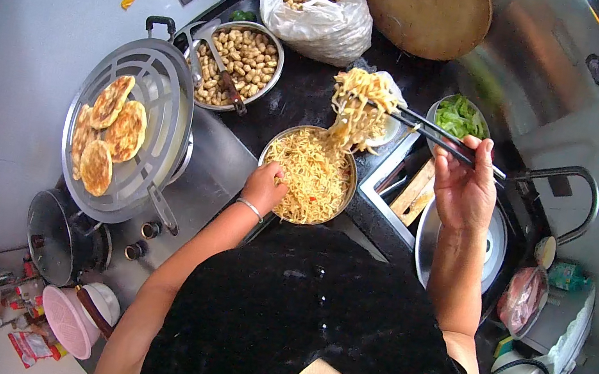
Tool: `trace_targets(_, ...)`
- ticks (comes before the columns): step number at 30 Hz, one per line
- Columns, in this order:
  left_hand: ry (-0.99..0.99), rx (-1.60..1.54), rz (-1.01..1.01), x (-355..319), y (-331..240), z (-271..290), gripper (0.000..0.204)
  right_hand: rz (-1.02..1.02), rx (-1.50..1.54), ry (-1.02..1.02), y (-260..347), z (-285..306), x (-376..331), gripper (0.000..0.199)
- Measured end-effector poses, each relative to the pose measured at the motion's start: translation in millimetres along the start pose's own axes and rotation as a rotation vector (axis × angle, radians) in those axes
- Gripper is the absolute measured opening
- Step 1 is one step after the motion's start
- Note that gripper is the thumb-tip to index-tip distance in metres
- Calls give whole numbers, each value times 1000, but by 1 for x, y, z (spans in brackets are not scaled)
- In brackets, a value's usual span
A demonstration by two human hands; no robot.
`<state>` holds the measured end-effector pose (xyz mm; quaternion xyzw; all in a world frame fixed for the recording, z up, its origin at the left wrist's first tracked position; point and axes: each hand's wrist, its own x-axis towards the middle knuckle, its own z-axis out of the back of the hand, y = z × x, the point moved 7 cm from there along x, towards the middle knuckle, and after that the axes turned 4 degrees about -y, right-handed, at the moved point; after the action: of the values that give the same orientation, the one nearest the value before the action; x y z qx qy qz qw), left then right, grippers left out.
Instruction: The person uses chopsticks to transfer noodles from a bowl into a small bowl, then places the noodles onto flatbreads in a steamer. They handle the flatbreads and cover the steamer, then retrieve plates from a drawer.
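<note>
My right hand (466, 185) is closed around a pair of dark chopsticks (435, 133) with pale metallic ends. A thick tangle of noodles (358, 110) hangs from their tips, its strands trailing down by the far edge of a round metal basin (347, 199). More yellow noodles (310, 173) with small red bits fill that basin. My left hand (265, 188), with a bracelet at the wrist, grips the basin's near left rim; its fingertips are partly hidden. Behind the lifted noodles stands a white bowl (388, 132), mostly covered from sight.
Left, flatbreads (127, 130) lie on a slotted steamer rack (142, 204) over the stove. Beyond are a bowl of peanuts (245, 59), a spatula (224, 71) and a plastic bag of peanuts (319, 20). Right are chopped greens (460, 117), a metal lid (495, 247) and a faucet (592, 188).
</note>
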<state>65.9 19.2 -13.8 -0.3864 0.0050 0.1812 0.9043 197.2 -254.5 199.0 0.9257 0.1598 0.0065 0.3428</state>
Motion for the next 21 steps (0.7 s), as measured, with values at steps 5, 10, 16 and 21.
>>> trace_targets(5,-129,-31,-124,-10,-13,9,28,170,-271,-197,9,28,21,32)
trace_targets(10,-74,106,-199,-16,-42,7,59,125,-599,-283,-29,89,61,31)
trace_targets(16,17,318,-190,-13,-45,-7,71,167,-826,-240,-29,73,70,21)
trace_targets(21,47,252,-131,3,-32,-17,60,120,-831,-127,-21,45,50,23)
